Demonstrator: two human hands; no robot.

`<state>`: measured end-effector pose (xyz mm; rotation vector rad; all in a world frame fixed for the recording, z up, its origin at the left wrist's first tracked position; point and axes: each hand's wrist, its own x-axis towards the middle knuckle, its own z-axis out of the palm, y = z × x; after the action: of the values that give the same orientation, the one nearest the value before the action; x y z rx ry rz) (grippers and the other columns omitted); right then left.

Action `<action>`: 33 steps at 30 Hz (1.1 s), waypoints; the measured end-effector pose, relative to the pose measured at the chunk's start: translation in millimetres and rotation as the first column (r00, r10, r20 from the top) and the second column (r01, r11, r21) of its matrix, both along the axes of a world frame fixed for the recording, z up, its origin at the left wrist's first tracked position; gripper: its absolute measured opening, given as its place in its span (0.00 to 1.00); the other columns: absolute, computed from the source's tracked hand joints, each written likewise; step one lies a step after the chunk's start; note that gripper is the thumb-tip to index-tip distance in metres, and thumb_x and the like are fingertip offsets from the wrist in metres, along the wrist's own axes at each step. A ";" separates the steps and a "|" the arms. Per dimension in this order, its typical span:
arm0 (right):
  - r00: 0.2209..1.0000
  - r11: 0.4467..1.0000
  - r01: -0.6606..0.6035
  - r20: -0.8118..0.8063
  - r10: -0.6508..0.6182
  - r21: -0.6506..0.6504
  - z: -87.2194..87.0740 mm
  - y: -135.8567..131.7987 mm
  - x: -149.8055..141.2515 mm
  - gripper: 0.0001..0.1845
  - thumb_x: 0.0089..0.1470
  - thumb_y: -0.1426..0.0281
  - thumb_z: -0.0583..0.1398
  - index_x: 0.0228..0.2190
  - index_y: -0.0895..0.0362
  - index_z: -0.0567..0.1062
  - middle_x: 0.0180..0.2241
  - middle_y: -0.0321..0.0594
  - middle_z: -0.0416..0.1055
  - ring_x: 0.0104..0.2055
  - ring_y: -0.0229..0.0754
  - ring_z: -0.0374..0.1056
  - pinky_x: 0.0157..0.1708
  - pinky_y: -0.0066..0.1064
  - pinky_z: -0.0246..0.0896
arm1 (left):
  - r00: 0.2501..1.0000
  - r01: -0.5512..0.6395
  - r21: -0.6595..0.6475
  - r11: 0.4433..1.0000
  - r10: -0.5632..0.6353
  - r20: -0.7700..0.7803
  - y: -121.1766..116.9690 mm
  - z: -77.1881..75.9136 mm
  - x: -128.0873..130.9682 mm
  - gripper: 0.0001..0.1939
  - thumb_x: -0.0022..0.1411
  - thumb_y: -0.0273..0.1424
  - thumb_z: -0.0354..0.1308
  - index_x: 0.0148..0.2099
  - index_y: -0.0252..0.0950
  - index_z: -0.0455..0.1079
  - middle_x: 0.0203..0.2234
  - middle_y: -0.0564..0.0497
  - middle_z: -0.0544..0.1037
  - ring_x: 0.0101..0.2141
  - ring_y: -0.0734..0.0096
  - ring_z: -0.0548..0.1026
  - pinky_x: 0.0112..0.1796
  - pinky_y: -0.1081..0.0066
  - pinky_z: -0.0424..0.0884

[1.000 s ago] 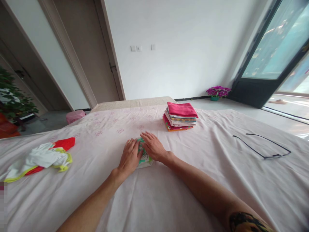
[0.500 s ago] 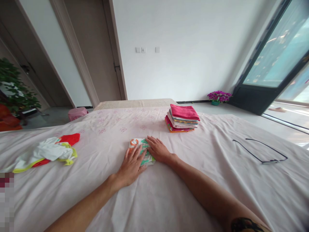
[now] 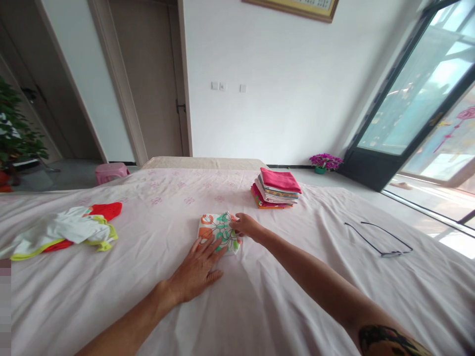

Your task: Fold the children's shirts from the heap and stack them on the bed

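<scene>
A folded white garment (image 3: pixel 218 228) with orange and green print lies flat on the bed sheet in front of me. My left hand (image 3: pixel 196 269) rests on its near left corner, fingers stretched out and the thumb apart on the sheet. At the far right edge of the cloth, my right hand (image 3: pixel 245 225) has its fingers closed in a pinch on the fabric. Beyond it to the right stands a stack of folded clothes (image 3: pixel 279 190) with a bright pink piece on top.
To the left lies a crumpled white, red and yellow-trimmed garment (image 3: pixel 70 230). Eyeglasses (image 3: pixel 393 253) rest on the pale sheet (image 3: pixel 297 247) at the right. Beyond the bed are a pink stool (image 3: pixel 111 172) and a pot of purple flowers (image 3: pixel 324 162).
My left hand has slid toward me, uncovering more of the printed cloth. My right hand has gone from lying flat on it to pinching its right edge. The view has tilted up.
</scene>
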<state>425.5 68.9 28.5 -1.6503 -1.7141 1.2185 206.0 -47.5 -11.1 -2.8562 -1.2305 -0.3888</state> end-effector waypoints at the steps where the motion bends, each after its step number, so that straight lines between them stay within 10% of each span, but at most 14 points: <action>1: 1.000 0.999 -0.018 -0.008 0.018 -0.042 4.3 -1.1 -4.6 0.11 0.52 0.69 0.64 0.38 0.61 0.74 0.29 0.40 0.75 0.26 0.37 0.70 0.26 0.26 0.65 | 1.000 0.006 0.010 1.000 -0.006 0.010 0.1 -0.7 -0.5 0.31 0.70 0.47 0.43 0.71 0.47 0.49 0.68 0.48 0.57 0.67 0.54 0.53 0.64 0.47 0.47; 16: 0.994 0.964 -0.106 -0.040 0.099 -0.244 29.0 -5.5 -29.6 0.06 0.53 0.70 0.62 0.28 0.59 0.72 0.20 0.34 0.70 0.18 0.34 0.65 0.16 0.22 0.60 | 0.998 0.014 0.062 0.998 -0.018 0.059 2.3 -9.9 -5.8 0.31 0.69 0.42 0.50 0.70 0.47 0.50 0.67 0.47 0.60 0.66 0.56 0.56 0.64 0.48 0.49; 33: 0.960 0.980 -0.054 -0.280 -0.002 -0.193 -1.5 -1.4 -22.8 0.01 0.46 0.76 0.63 0.26 0.61 0.74 0.20 0.35 0.73 0.17 0.34 0.65 0.15 0.21 0.56 | 0.980 -0.028 0.076 0.997 0.012 0.199 1.8 -0.8 -5.7 0.24 0.70 0.37 0.49 0.67 0.48 0.59 0.62 0.50 0.68 0.61 0.61 0.66 0.62 0.50 0.59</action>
<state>402.7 67.5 27.0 -1.4804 -1.4847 1.5965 200.3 -45.7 -11.9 -2.7914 -1.2397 -0.7213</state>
